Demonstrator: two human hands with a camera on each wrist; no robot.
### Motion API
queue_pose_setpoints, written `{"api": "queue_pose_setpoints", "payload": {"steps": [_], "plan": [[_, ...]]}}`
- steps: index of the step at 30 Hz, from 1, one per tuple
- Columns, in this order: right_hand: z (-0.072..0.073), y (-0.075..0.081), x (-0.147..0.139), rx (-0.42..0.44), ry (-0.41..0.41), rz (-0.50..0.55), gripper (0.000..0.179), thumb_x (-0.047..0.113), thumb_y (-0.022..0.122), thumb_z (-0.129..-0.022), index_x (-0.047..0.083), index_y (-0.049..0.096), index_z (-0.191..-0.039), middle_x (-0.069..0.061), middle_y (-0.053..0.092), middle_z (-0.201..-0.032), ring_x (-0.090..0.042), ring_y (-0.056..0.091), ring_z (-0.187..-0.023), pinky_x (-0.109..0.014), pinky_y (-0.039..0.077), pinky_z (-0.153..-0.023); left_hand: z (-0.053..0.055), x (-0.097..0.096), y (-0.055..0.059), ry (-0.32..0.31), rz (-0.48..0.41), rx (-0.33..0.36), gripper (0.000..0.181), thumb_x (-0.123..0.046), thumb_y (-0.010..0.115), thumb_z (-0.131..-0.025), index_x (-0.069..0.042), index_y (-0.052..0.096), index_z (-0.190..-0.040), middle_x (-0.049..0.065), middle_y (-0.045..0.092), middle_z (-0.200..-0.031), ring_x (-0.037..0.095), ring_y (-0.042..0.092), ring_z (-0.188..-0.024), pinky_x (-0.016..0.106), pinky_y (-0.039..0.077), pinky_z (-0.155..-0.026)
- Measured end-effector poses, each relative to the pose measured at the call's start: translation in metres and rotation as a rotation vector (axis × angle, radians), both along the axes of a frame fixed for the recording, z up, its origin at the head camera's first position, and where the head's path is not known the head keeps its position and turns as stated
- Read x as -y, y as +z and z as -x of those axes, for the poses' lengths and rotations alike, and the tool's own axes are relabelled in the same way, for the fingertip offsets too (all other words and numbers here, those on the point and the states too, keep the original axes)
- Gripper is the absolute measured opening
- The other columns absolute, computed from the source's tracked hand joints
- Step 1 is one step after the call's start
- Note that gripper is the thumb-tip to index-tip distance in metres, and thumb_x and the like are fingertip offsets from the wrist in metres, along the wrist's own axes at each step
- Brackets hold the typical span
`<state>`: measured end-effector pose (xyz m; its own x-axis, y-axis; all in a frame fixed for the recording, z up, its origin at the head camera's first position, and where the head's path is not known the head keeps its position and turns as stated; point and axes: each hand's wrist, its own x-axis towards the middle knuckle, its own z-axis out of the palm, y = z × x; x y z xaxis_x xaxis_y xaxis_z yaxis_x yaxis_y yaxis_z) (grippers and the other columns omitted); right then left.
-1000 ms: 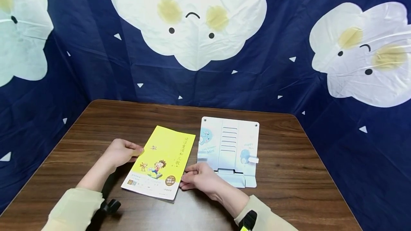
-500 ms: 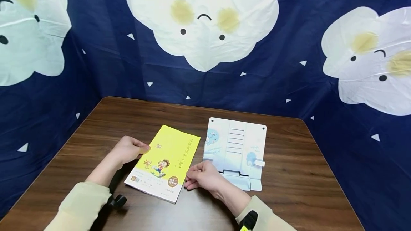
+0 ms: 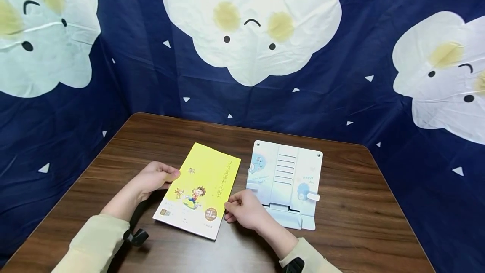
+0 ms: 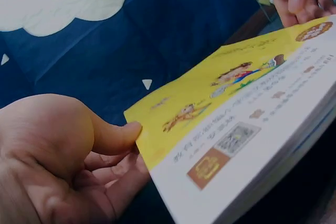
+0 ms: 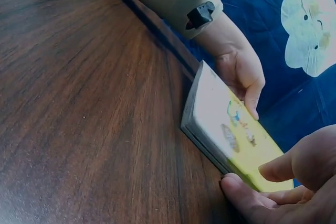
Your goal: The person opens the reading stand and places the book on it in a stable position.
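Note:
A thin paperback book (image 3: 204, 167) with a yellow and white cover, cartoon children and printed characters lies face up between both hands. My left hand (image 3: 153, 179) pinches its left edge, thumb on the cover and fingers under it, as the left wrist view shows. At the opposite edge, near the lower corner, my right hand (image 3: 246, 210) grips the book with its thumb over the cover (image 5: 210, 95). In the right wrist view the book tilts above the wooden table. Just right of the book is a white book stand (image 3: 305, 165) with blue cartoon prints and slots.
The brown wooden table (image 3: 352, 205) has rounded far corners. A dark blue cloth (image 3: 151, 79) with white clouds hangs around its back and sides. The stand has a small clear clip (image 3: 313, 197) on its right side. Black wrist devices (image 3: 136, 237) sit at the sleeves.
The head view has turned, so everything sits farther right in it. The book's far edge has risen slightly relative to the stand. Both hands keep their hold on the book.

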<state>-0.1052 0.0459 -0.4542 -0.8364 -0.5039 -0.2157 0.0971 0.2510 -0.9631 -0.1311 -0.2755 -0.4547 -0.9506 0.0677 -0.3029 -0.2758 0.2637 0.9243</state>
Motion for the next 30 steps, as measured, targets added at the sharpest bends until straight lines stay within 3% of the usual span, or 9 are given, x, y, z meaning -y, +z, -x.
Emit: {"api": "queue_pose_setpoints", "payload": {"steps": [5, 13, 22, 30], "plan": [[0.003, -0.002, 0.0, 0.044, -0.034, 0.031, 0.015, 0.001, 0.065, -0.103, -0.013, 0.069, -0.101, -0.017, 0.073, -0.078, -0.023, 0.074, -0.068, -0.037, 0.064, -0.067, -0.001, 0.002, -0.002, -0.008, -0.114, 0.006, 0.033, -0.004, 0.059, -0.107, 0.023, 0.058, -0.126, 0.012, 0.074, -0.099, 0.017, 0.072, -0.087, 0.031, 0.062, -0.075], [0.008, -0.007, 0.003, 0.141, -0.071, 0.115, 0.027, 0.005, 0.067, -0.103, -0.019, 0.064, -0.115, -0.018, 0.074, -0.086, -0.021, 0.074, -0.069, -0.038, 0.065, -0.069, -0.004, 0.007, -0.001, 0.008, -0.2, 0.006, 0.03, -0.003, 0.059, -0.107, 0.022, 0.058, -0.124, 0.009, 0.074, -0.099, 0.014, 0.072, -0.087, 0.028, 0.061, -0.075], [0.008, -0.014, 0.007, 0.203, -0.113, 0.217, 0.021, 0.0, 0.069, -0.101, -0.016, 0.065, -0.113, -0.018, 0.075, -0.09, -0.022, 0.074, -0.076, -0.039, 0.064, -0.077, -0.01, 0.015, 0.005, 0.026, -0.239, -0.004, 0.022, -0.002, 0.058, -0.107, 0.017, 0.064, -0.117, 0.009, 0.075, -0.097, 0.015, 0.073, -0.085, 0.029, 0.062, -0.074], [0.006, -0.018, 0.01, 0.321, -0.167, 0.408, 0.018, -0.01, 0.065, -0.099, -0.018, 0.06, -0.114, -0.031, 0.073, -0.103, -0.03, 0.077, -0.088, -0.04, 0.063, -0.083, -0.01, 0.018, 0.006, 0.031, -0.241, 0.013, 0.025, -0.006, 0.06, -0.108, 0.016, 0.065, -0.119, 0.01, 0.077, -0.097, 0.017, 0.075, -0.085, 0.03, 0.062, -0.074]]}}
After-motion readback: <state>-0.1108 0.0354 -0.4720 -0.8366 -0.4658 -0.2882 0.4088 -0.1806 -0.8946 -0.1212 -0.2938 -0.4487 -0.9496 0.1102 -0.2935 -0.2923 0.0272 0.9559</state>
